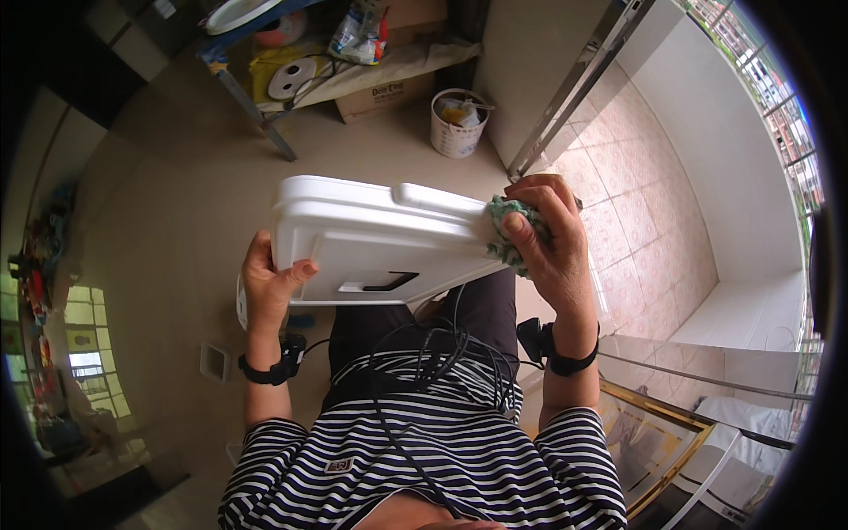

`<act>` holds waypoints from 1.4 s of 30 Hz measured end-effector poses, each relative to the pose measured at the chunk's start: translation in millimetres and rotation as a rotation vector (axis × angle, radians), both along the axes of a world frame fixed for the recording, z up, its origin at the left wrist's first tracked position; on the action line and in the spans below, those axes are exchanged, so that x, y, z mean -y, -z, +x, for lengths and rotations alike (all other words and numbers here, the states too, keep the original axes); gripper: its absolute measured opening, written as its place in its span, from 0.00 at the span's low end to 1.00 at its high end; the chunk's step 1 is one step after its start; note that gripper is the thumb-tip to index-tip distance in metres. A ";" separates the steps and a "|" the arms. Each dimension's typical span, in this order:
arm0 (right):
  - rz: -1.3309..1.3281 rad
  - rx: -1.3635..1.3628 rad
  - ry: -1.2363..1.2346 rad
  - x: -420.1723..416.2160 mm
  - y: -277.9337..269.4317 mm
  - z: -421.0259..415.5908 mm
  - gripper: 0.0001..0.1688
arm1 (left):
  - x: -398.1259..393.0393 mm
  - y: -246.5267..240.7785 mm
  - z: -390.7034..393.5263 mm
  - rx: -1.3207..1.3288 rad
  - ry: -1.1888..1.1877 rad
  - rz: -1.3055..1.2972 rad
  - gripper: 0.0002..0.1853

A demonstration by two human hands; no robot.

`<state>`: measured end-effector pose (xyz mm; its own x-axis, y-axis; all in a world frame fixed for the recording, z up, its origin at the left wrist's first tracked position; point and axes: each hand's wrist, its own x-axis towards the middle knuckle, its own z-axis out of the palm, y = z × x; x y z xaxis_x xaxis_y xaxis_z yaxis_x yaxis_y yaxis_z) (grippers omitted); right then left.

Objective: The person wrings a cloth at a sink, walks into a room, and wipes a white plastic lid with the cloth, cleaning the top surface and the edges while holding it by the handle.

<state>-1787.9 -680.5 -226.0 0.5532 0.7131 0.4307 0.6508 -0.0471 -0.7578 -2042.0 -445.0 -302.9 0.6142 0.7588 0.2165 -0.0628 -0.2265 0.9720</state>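
A white plastic lid (371,238), rectangular with a raised rim, is held up tilted before my chest. My left hand (273,281) grips its left end, thumb on the broad face. At the opposite end, my right hand (553,232) squeezes a crumpled green-and-white cloth (510,232) against the rim. A dark angular slot or handle with a white tab (381,283) shows in the lower part of the broad face. Part of the right fingers lies behind the cloth and lid.
A white bucket (457,136) with waste stands on the floor ahead, near the sliding door frame (570,93). A metal-legged shelf (252,106) holds bags and a cable; a cardboard box (384,98) sits beneath. Black cables (444,351) hang across my lap.
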 end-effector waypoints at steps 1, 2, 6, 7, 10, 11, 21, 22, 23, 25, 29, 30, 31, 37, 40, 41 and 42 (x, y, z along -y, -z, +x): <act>-0.008 -0.019 -0.016 1.5 -0.7 0.3 0.13 | -1.0 0.1 -0.4 -0.007 0.000 -0.007 0.22; -0.026 -0.014 -0.019 3.8 -0.8 0.5 0.13 | -1.9 0.6 -0.9 -0.002 0.006 -0.004 0.22; -0.110 -0.015 0.015 15.8 3.3 8.8 0.13 | -3.1 -0.4 1.8 0.022 0.032 -0.003 0.22; -0.134 -0.022 0.035 20.0 6.3 12.2 0.13 | -2.5 -1.4 2.7 0.027 0.040 -0.005 0.21; -0.296 -0.104 0.203 33.9 6.8 22.3 0.13 | -8.2 2.9 -2.3 -0.007 0.035 0.011 0.22; -0.372 -0.135 0.256 38.1 6.3 25.9 0.13 | -8.1 4.2 -3.1 0.009 0.029 -0.001 0.22; 0.062 -0.041 0.199 27.4 22.5 14.2 0.16 | -8.5 0.9 -1.3 0.031 0.041 0.010 0.23; 0.050 -0.028 0.164 23.3 19.8 11.7 0.16 | -8.0 -0.5 -0.6 0.031 0.045 0.007 0.23; 0.038 -0.016 0.128 19.2 16.3 9.0 0.16 | -8.2 -0.5 -0.1 0.031 0.045 0.012 0.23; 0.018 0.060 0.025 9.6 4.1 0.2 0.14 | -8.0 1.9 -0.9 0.031 0.039 0.020 0.24; 0.007 0.187 0.013 3.7 1.6 1.2 0.12 | -11.9 7.5 -5.6 0.035 0.022 -0.014 0.25; 0.002 0.166 0.017 4.1 2.6 3.2 0.12 | -13.1 9.3 -6.5 0.050 0.019 -0.026 0.25; 0.008 0.108 0.053 5.1 7.7 7.7 0.12 | -14.4 11.1 -7.7 0.066 0.015 -0.039 0.26; -0.097 -0.118 0.184 20.0 59.9 27.4 0.13 | -25.5 17.7 -12.0 0.151 -0.016 -0.071 0.27; 0.063 -0.289 0.268 19.5 74.3 21.8 0.16 | -20.0 9.6 -9.4 0.142 -0.043 -0.087 0.27; 0.143 -0.351 0.305 18.7 75.7 19.6 0.16 | -20.5 11.5 -10.1 0.126 -0.038 -0.082 0.27; 0.196 -0.453 0.317 16.3 63.3 13.9 0.17 | -20.4 10.8 -8.3 0.112 -0.034 -0.075 0.27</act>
